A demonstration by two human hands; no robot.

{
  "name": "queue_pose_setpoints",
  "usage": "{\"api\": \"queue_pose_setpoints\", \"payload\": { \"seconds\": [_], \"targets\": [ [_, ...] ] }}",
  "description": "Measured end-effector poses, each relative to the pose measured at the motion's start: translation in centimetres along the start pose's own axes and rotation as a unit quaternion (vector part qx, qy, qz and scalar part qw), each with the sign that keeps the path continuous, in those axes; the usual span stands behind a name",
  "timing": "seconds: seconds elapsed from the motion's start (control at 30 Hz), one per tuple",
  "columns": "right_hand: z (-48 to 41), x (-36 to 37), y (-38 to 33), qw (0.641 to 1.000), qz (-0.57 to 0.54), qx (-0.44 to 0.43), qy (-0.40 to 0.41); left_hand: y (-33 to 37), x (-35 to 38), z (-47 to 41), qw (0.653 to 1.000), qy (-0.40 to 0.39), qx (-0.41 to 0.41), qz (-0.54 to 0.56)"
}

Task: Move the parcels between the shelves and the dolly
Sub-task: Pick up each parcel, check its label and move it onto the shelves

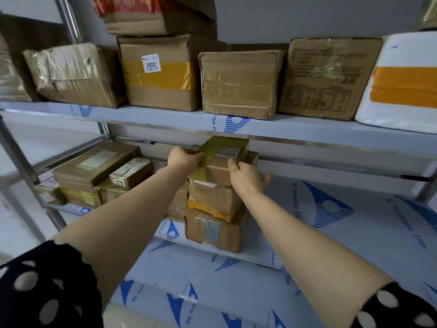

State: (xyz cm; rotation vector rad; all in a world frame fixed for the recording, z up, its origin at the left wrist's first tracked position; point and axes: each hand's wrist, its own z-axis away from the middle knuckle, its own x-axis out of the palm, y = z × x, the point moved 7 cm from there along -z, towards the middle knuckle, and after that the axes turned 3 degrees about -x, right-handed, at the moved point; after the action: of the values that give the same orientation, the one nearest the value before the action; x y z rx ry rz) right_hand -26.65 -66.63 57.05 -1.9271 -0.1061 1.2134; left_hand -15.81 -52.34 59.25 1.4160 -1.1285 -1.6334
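Note:
A small cardboard parcel [222, 159] with yellow-green tape and a white label tops a stack on the middle shelf [331, 223], just under the upper shelf's edge. My left hand [184, 158] grips its left end. My right hand [246, 177] holds its front right corner, thumb on top and fingers spread along the side. Below it sit a parcel with orange tape [212, 201] and a larger taped box [212, 233]. The dolly is out of sight.
More small parcels [99, 171] lie at the left of the middle shelf. The upper shelf [165, 118] carries several big cardboard boxes [238, 84] and a white foam box [402, 81] with orange tape. Metal uprights [14, 150] stand at the left.

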Motion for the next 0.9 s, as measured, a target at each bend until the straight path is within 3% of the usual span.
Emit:
{"api": "queue_pose_setpoints", "payload": {
  "seconds": [0.17, 0.33, 0.43, 0.63, 0.9],
  "targets": [
    [3.7, 0.7, -2.8, 0.993, -0.091, -0.007, 0.081, -1.3, -3.7, 1.8, 0.997, 0.015, -0.020, 0.075],
    [10.1, 3.8, -7.5, 0.965, -0.250, -0.033, 0.070, -4.7, -10.8, 5.2, 0.985, 0.002, -0.069, 0.160],
    [14.7, 7.3, -10.7, 0.954, -0.291, -0.054, 0.046, -8.5, -17.1, 7.6, 0.973, -0.007, -0.105, 0.207],
    [25.1, 16.0, -18.7, 0.950, -0.291, -0.089, -0.067, -19.5, -31.6, 13.8, 0.958, -0.026, -0.175, 0.225],
    [38.1, 31.3, -29.8, 0.899, -0.325, -0.082, -0.281, -35.3, -50.1, 22.7, 0.908, 0.093, -0.275, 0.303]
  ]
}}
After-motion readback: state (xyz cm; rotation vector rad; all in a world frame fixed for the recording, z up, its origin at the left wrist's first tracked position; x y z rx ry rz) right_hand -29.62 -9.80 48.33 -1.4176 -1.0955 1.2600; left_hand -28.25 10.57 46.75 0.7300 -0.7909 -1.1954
